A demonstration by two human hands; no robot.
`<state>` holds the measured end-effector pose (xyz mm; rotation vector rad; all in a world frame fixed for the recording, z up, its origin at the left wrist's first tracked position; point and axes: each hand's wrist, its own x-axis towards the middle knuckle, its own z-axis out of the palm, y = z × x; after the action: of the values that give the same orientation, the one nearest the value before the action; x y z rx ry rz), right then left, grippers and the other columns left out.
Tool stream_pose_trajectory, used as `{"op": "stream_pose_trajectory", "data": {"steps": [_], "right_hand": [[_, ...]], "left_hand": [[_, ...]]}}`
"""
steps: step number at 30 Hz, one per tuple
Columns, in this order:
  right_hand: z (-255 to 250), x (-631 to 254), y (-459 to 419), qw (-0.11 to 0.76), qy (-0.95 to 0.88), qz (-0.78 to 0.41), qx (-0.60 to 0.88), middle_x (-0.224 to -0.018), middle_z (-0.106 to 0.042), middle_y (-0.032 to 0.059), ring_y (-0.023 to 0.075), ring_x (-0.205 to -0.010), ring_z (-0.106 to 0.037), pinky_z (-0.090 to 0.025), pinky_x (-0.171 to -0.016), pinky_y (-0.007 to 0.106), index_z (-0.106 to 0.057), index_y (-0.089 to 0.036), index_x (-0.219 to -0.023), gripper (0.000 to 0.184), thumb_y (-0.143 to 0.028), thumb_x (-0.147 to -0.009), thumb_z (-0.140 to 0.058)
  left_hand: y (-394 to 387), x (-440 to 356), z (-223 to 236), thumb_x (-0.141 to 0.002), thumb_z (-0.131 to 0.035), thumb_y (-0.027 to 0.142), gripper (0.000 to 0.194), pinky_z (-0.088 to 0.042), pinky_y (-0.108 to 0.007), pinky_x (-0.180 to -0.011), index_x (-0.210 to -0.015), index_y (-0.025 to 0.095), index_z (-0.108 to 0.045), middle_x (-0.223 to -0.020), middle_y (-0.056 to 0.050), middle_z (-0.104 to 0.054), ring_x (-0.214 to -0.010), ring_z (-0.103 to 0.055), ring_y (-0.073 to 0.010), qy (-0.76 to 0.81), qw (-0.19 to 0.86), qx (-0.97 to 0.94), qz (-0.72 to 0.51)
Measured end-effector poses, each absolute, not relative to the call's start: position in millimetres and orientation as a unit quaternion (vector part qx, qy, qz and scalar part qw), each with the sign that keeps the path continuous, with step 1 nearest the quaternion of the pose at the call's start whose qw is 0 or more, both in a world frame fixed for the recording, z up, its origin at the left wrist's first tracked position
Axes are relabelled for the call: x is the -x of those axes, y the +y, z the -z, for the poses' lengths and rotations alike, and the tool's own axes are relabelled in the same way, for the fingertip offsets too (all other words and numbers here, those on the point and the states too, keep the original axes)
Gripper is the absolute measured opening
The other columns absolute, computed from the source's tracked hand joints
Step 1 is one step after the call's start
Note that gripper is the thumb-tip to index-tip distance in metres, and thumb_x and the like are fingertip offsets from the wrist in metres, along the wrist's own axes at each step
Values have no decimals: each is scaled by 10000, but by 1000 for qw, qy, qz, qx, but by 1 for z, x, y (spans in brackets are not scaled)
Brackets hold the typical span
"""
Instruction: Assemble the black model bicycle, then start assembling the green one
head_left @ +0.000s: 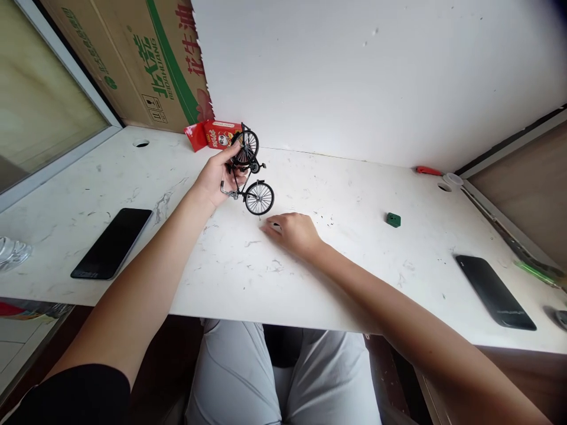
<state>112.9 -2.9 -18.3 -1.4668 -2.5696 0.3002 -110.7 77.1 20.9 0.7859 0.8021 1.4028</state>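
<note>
Black metal toy bicycle (248,174) looks fully built, both wheels on; your left hand (217,177) has its grip closed round the frame, tilting it above the white bench (354,248), while your right hand (295,233) rests palm-down just near it, holding nothing visible.

white marble-look desk (354,260) against a white wall (376,71), window (39,100) at left.
</note>
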Motion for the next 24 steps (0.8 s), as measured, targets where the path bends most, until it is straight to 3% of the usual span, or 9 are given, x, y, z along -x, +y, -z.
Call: {"op": "stream_pose_trajectory", "data": {"steps": [4,10,15,19,24], "right_hand": [[18,-85,2,59,-839,-80,534,-885,-797,75,231,-794,-703,-378,-655,324,-789,-222,-971,405,-426,-1079,-456],[17,-79,8,22,-827,-64,558,-1041,-809,98,258,-913,-737,-440,-707,328,-758,-225,-1138,341,-330,-1082,-439],[15,-70,14,-16,-832,-45,552,-1027,-791,154,296,-929,-758,-471,-727,345,-697,-173,-1117,360,-299,-1103,-360],[15,-69,16,-21,-833,-47,551,-973,-785,180,320,-896,-768,-470,-710,350,-630,-119,-1188,292,-244,-1076,-391],[18,-111,20,34,-812,-36,582,-885,-780,125,276,-742,-725,-418,-650,325,-581,-136,-1214,281,-301,-1047,-426]], "left_hand": [[81,119,-20,-900,-760,319,174,-364,-180,-422,-945,191,-652,-741,22,-649,-479,-555,-66,332,628,-329,-622],[82,123,-21,-811,-860,357,298,-324,-166,-367,-928,192,-641,-708,21,-641,-446,-519,-56,335,639,-324,-612],[78,126,-24,-805,-859,357,325,-192,-137,-325,-874,173,-600,-641,37,-549,-408,-431,-30,396,660,-336,-543],[76,128,-26,-820,-844,391,352,-150,-135,-319,-848,193,-554,-570,70,-452,-364,-326,-26,450,654,-345,-501],[73,122,-24,-823,-823,417,327,-146,-151,-315,-852,203,-577,-536,58,-448,-344,-297,-37,487,670,-387,-405]]}}
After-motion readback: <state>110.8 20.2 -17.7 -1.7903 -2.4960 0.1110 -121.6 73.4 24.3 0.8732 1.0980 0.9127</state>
